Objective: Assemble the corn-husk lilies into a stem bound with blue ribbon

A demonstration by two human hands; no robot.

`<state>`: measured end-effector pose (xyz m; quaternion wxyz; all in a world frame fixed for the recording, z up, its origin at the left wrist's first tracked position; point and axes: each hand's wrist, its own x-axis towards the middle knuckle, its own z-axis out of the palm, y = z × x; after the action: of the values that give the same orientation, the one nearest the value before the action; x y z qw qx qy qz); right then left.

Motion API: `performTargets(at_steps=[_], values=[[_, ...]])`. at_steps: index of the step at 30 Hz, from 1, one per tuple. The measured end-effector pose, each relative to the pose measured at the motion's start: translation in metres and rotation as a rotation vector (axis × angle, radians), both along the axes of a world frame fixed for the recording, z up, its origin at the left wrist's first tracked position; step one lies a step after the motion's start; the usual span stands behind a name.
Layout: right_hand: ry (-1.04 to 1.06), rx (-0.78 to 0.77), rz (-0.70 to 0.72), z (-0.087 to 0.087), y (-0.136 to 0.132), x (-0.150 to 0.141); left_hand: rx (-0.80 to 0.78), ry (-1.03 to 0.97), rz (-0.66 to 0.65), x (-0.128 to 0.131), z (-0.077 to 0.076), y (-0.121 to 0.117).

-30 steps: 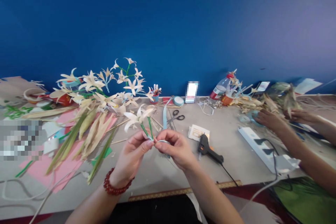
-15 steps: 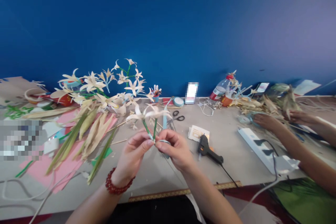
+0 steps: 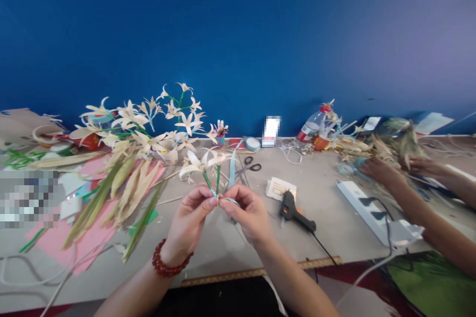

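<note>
My left hand (image 3: 194, 213), with a red bead bracelet at its wrist, pinches the green stems of cream-petalled artificial flowers (image 3: 201, 163). The flower heads point up and away from me. Touching the stem base from the other side, my right hand (image 3: 247, 212) is closed on a pale blue tape (image 3: 232, 171), which runs up past the fingers toward the tape roll (image 3: 253, 144). A light blue wrap shows around the stems just above the left thumb. The fingertips of both hands meet there and partly hide the join.
Black-handled scissors (image 3: 253, 164) lie beyond my hands. Right of them are a glue gun (image 3: 297, 212) and a white power strip (image 3: 366, 213). Dried husks (image 3: 137, 190), pink paper (image 3: 89, 237) and more flowers (image 3: 130, 116) cover the left. Another person's hands (image 3: 383, 171) work at far right.
The flowers in my left hand have turned and shifted: a second flower head came into view beside the first. Both hands stay together at the stem base.
</note>
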<state>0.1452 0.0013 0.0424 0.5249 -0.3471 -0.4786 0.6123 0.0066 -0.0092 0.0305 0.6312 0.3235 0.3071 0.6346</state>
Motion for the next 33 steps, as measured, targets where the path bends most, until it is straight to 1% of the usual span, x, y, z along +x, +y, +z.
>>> performTargets(at_steps=[3,7,10,12,15,17,20,22,23,27,30,33], values=[[0.032,-0.089,0.044,0.000,0.001,0.000,-0.013,0.000,-0.006,-0.001,-0.004,0.000],[0.093,-0.169,0.122,0.000,0.003,0.002,-0.028,0.017,-0.037,-0.001,-0.006,0.000],[0.108,-0.205,0.188,-0.004,0.006,0.004,-0.024,0.024,-0.060,0.000,-0.006,0.000],[0.087,-0.203,0.214,-0.009,0.008,0.006,-0.006,0.029,-0.062,0.001,-0.006,0.000],[0.005,-0.163,0.216,-0.016,0.013,0.010,0.008,0.034,-0.065,0.002,-0.007,0.002],[-0.088,-0.091,0.171,-0.017,0.016,0.014,0.008,0.036,-0.053,0.002,-0.008,0.002],[-0.211,0.091,0.015,-0.011,0.020,0.020,0.008,0.065,-0.016,0.002,-0.010,0.003],[-0.220,0.190,-0.067,-0.003,0.022,0.023,0.012,0.092,-0.020,0.002,-0.011,0.004],[-0.207,0.214,-0.076,0.001,0.023,0.023,0.013,0.099,-0.029,0.003,-0.011,0.004],[-0.128,0.214,0.011,0.010,0.027,0.020,0.010,0.104,-0.053,0.004,-0.011,0.005],[-0.061,0.204,0.065,0.011,0.031,0.017,-0.004,0.108,-0.070,0.004,-0.010,0.005],[-0.067,0.193,0.094,0.011,0.034,0.016,-0.027,0.099,-0.084,0.005,-0.007,0.005]])
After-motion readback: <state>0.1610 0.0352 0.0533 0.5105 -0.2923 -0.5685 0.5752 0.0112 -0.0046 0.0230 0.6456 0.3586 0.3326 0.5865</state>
